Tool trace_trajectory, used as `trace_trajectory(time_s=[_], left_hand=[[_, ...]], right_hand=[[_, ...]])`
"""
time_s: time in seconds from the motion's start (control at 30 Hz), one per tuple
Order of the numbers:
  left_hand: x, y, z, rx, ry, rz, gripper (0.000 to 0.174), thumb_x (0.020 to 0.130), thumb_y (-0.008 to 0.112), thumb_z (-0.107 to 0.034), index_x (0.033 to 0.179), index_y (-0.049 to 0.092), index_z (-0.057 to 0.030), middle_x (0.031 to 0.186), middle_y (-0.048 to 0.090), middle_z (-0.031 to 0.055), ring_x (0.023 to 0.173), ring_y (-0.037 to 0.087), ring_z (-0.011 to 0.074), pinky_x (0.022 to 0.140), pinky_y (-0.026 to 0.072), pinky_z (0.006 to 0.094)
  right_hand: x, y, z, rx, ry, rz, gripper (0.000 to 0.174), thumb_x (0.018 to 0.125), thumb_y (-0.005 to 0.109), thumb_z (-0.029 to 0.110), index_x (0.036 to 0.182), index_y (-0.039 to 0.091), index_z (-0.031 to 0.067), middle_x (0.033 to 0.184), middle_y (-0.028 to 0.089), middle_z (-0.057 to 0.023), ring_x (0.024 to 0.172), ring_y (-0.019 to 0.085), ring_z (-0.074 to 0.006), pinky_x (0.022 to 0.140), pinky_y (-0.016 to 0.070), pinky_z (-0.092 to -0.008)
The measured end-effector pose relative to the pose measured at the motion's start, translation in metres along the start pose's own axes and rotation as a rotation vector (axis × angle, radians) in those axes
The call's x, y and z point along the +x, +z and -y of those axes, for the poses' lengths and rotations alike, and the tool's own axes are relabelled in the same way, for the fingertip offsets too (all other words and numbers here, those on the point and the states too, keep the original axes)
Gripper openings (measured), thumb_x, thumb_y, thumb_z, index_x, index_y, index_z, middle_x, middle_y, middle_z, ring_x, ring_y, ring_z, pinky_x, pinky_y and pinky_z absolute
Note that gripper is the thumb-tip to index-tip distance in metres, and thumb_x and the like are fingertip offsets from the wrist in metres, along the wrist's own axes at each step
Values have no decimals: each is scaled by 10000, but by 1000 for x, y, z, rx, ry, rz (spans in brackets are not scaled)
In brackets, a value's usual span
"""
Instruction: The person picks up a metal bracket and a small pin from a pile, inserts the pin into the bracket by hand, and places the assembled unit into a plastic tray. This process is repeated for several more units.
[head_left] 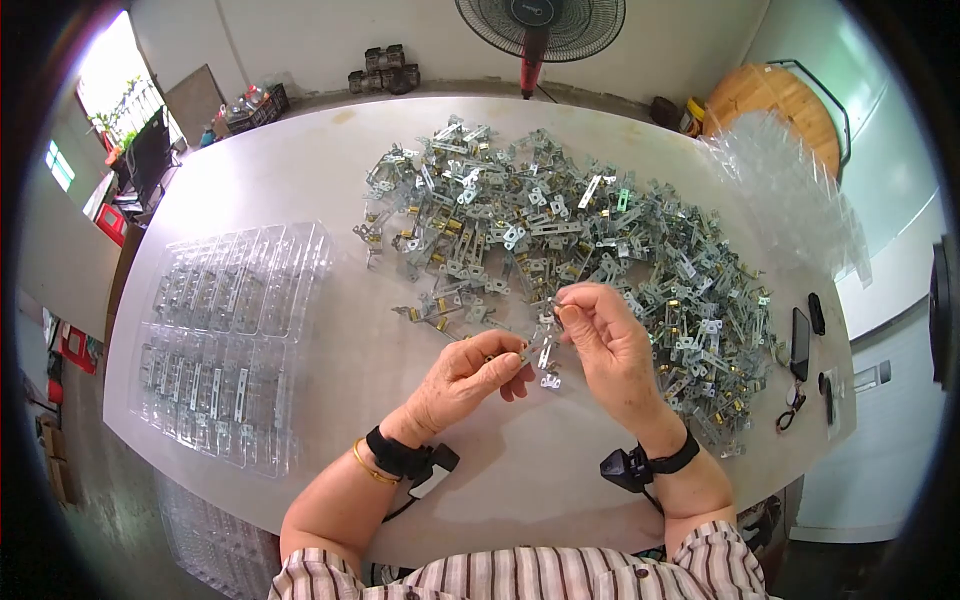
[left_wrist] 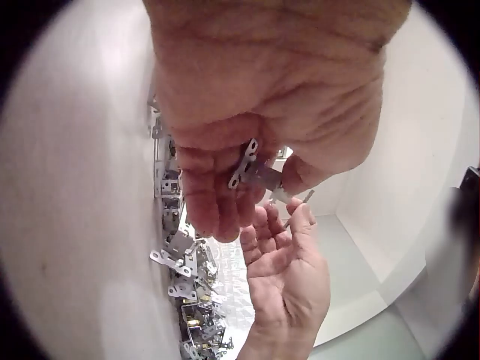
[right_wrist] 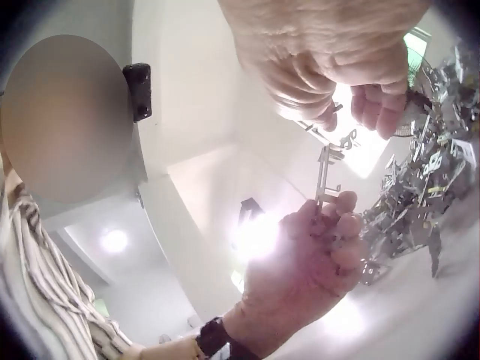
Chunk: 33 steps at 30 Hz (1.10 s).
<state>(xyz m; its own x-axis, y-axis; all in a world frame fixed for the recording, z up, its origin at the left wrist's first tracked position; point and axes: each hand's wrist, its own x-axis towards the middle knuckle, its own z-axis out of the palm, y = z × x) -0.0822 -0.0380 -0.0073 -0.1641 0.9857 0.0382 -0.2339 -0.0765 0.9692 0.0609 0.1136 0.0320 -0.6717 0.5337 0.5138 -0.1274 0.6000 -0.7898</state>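
My left hand (head_left: 465, 375) holds a small silver metal bracket (left_wrist: 244, 163) between thumb and curled fingers, its end with two holes showing across the fingers. In the right wrist view a narrow metal strip (right_wrist: 322, 172) sticks up from that hand. Close by, my right hand (head_left: 612, 345) pinches a thin metal piece (right_wrist: 311, 131) between thumb and fingertips, largely hidden by the fingers. Between the hands in the head view, shiny bracket parts (head_left: 545, 352) show above the tabletop. Just beyond both hands lies a big heap of similar brackets (head_left: 520, 235), some with brass-coloured parts.
Clear plastic trays (head_left: 285, 340) at the left hold rows of brackets in their compartments. More clear trays (head_left: 790, 190) are stacked at the back right. A phone (head_left: 800, 342) and small dark items lie by the right table edge. A fan (head_left: 540, 30) stands behind the table.
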Motion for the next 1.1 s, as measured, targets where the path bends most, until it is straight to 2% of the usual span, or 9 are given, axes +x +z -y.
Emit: trace_trajectory(time_s=[0.1, 0.13, 0.2, 0.3, 0.5, 0.73, 0.8, 0.9, 1.1], left_hand=[[0, 3, 1, -55, 41, -78, 338, 1043, 564, -271, 1214, 579, 20, 991, 687, 86, 823, 664, 161, 755, 552, 315], [0, 4, 1, -68, 49, -120, 318, 1040, 574, -245, 1222, 560, 16, 994, 685, 87, 824, 667, 163, 747, 558, 320], [2, 3, 3, -77, 80, -129, 313, 1037, 578, -237, 1224, 551, 13, 988, 684, 86, 826, 669, 163, 741, 561, 321], [2, 4, 4, -79, 114, -145, 304, 1031, 590, -220, 1224, 538, 9, 980, 682, 86, 827, 670, 161, 733, 564, 316], [3, 6, 6, -16, 130, -181, 298, 1021, 607, -180, 1231, 527, 15, 972, 675, 83, 824, 661, 145, 725, 562, 294], [2, 9, 7, 61, 154, -207, 303, 1019, 608, -148, 1259, 526, 16, 962, 652, 59, 819, 639, 117, 716, 547, 269], [2, 8, 10, 80, 147, -204, 305, 1018, 608, -150, 1264, 527, 12, 960, 647, 54, 822, 636, 113, 717, 546, 265], [2, 10, 7, 110, 136, -190, 306, 1020, 607, -155, 1267, 532, 10, 958, 642, 49, 827, 632, 108, 721, 543, 260], [1, 10, 8, 169, 124, -197, 294, 1029, 592, -172, 1250, 545, 17, 961, 646, 47, 822, 625, 104, 731, 539, 256]], right_hand=[[9, -9, 12, -244, -227, -85, 61, 987, 642, 96, 1000, 630, 38, 822, 616, -35, 593, 514, -101, 559, 449, -247], [8, -11, 17, -246, -229, -87, 61, 987, 642, 96, 1000, 630, 38, 822, 616, -35, 593, 514, -101, 559, 449, -247], [1, -10, 27, -127, 41, 30, 48, 973, 654, 82, 994, 636, 43, 757, 617, -51, 572, 529, -114, 532, 446, -261], [-3, -6, 35, -175, 84, 75, 45, 959, 660, 73, 988, 633, 51, 693, 620, -72, 540, 561, -143, 505, 448, -284], [-4, -4, 34, -291, 57, 79, 54, 949, 663, 86, 947, 612, 67, 689, 650, -106, 551, 650, -233, 487, 467, -337], [-9, -2, 30, -284, 53, 121, 60, 949, 656, 93, 954, 603, 65, 689, 644, -124, 570, 652, -288, 498, 473, -364], [-10, -2, 32, -236, 138, 245, 72, 956, 649, 114, 953, 603, 59, 692, 640, -137, 594, 652, -316, 513, 477, -379], [-7, -5, 31, -275, 168, 166, 84, 963, 641, 129, 948, 600, 56, 698, 639, -145, 615, 660, -323, 521, 478, -385], [-7, -5, 28, -211, 112, 273, 94, 965, 632, 128, 925, 588, 56, 676, 627, -156, 601, 646, -346, 515, 465, -394]])
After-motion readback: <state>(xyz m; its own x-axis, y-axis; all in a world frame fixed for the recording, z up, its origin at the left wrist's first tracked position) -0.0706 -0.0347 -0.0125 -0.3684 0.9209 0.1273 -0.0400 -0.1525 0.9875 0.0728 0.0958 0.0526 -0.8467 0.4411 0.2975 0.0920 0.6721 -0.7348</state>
